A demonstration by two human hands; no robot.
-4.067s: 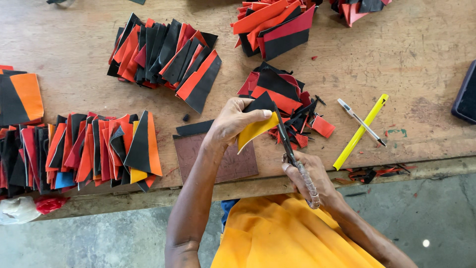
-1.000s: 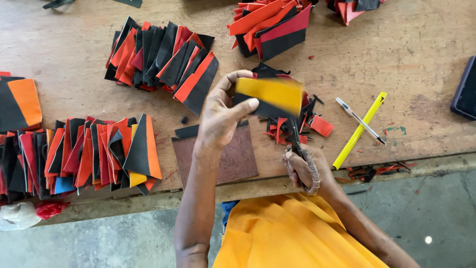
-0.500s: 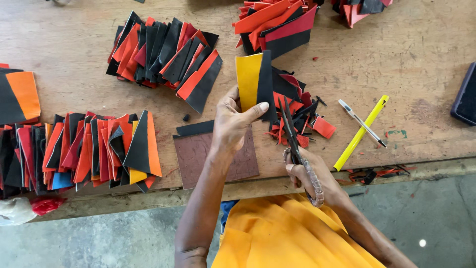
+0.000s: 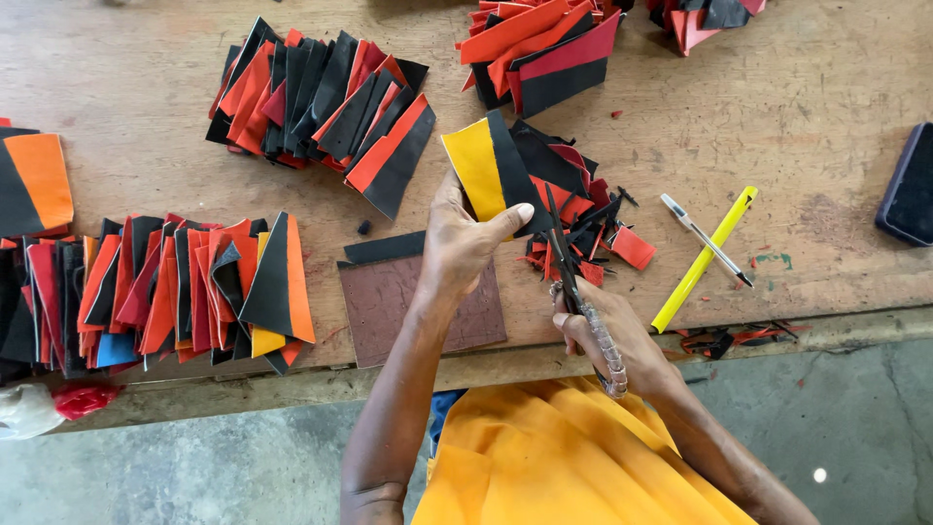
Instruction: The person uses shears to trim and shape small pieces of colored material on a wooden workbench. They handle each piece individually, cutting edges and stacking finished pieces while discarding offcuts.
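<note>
Two hands at a wooden table [image 4: 146, 68]: one yellow-and-black piece [image 4: 491, 170], one pair of scissors [image 4: 573, 282], one brown square [image 4: 408, 306], one pen [image 4: 705, 238], one yellow strip [image 4: 705, 258], one dark phone [image 4: 909, 185].

Worn, scratched wooden worktable [image 4: 146, 58]; grey concrete floor [image 4: 855, 418] below; even daylight, soft shadows.

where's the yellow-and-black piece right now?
Head view, centre: the yellow-and-black piece is pinched in the left hand above the brown square pad, just left of the scissors in the right hand.
</note>
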